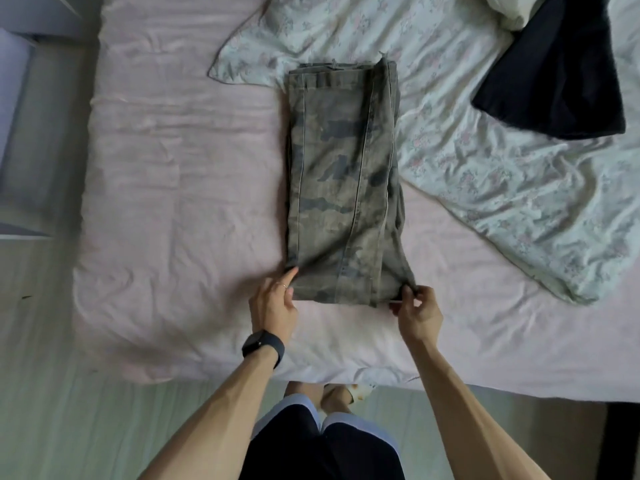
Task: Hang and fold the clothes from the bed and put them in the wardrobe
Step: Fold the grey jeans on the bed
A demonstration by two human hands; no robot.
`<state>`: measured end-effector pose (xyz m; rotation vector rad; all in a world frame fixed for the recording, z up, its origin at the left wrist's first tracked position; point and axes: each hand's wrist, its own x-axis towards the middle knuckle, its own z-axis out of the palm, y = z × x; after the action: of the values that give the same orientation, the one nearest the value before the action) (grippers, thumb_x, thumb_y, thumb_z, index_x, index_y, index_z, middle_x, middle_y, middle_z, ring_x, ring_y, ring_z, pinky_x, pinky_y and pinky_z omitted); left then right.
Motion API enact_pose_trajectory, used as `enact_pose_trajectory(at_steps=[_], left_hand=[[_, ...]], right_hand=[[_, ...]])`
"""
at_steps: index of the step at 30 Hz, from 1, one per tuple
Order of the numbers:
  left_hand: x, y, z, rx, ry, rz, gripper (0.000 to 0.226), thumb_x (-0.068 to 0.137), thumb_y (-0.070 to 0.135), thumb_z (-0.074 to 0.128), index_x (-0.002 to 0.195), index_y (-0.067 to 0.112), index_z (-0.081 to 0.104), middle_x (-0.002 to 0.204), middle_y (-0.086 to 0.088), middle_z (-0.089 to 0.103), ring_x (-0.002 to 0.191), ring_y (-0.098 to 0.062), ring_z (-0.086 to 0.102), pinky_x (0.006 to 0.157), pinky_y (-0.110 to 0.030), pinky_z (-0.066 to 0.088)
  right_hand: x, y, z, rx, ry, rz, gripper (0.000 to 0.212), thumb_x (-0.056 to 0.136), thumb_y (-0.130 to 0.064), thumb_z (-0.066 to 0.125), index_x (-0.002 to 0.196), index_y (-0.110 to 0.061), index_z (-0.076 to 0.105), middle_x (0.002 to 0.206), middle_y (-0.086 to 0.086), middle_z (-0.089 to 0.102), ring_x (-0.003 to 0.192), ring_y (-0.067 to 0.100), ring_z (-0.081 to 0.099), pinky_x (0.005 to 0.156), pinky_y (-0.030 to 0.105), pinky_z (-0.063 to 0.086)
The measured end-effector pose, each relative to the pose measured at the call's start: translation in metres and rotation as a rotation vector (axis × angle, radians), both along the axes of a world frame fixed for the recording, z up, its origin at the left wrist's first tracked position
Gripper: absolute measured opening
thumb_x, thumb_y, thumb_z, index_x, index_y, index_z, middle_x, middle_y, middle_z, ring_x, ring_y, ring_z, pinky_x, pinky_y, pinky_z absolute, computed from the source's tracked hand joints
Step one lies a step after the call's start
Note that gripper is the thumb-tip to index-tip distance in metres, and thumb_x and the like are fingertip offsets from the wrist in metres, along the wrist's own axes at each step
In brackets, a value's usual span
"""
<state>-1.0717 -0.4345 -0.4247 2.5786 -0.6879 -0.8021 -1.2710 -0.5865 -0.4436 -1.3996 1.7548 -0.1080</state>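
Observation:
Camouflage trousers (343,181) lie folded lengthwise on the pink bed sheet (173,202), running away from me in the middle of the bed. My left hand (275,304) grips their near left corner, with a black watch on the wrist. My right hand (415,311) pinches the near right corner between thumb and fingers. A dark garment (557,74) lies at the far right of the bed, apart from both hands.
A crumpled floral duvet (485,161) covers the bed's far and right part, partly under the trousers' far end. A pale pillow (509,8) sits at the top right. Light furniture (20,133) stands left of the bed. My legs and feet are at the bed's near edge.

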Motion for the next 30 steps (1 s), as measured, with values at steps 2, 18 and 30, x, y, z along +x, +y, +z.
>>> enact_pose_trajectory(at_steps=[2, 18, 30], left_hand=[[0.003, 0.008, -0.005, 0.073, -0.005, -0.033, 0.048, 0.097, 0.009, 0.054, 0.14, 0.03, 0.057, 0.104, -0.013, 0.061, 0.1, -0.036, 0.059, 0.087, -0.043, 0.047], [-0.036, 0.012, 0.025, -0.249, 0.052, 0.254, 0.033, 0.087, 0.029, 0.066, 0.118, 0.036, 0.056, 0.087, 0.014, 0.063, 0.084, -0.009, 0.058, 0.073, -0.021, 0.045], [-0.015, -0.034, 0.02, -0.072, 0.633, 0.356, 0.039, 0.077, 0.021, 0.073, 0.115, 0.018, 0.065, 0.105, -0.001, 0.074, 0.102, -0.02, 0.069, 0.095, -0.038, 0.054]], right_hand=[[-0.006, -0.007, -0.005, 0.018, 0.011, 0.049, 0.013, 0.103, -0.025, 0.051, 0.099, -0.013, 0.053, 0.095, 0.014, 0.069, 0.079, 0.031, 0.068, 0.069, 0.036, 0.049], [0.009, 0.041, 0.039, 0.003, -0.279, -0.04, 0.01, 0.099, -0.02, 0.06, 0.091, -0.014, 0.059, 0.088, -0.005, 0.066, 0.095, 0.024, 0.065, 0.081, 0.037, 0.049], [0.004, 0.016, 0.025, -0.093, -0.095, 0.178, 0.021, 0.098, -0.03, 0.061, 0.097, -0.009, 0.063, 0.119, 0.014, 0.054, 0.117, 0.027, 0.048, 0.099, 0.036, 0.041]])
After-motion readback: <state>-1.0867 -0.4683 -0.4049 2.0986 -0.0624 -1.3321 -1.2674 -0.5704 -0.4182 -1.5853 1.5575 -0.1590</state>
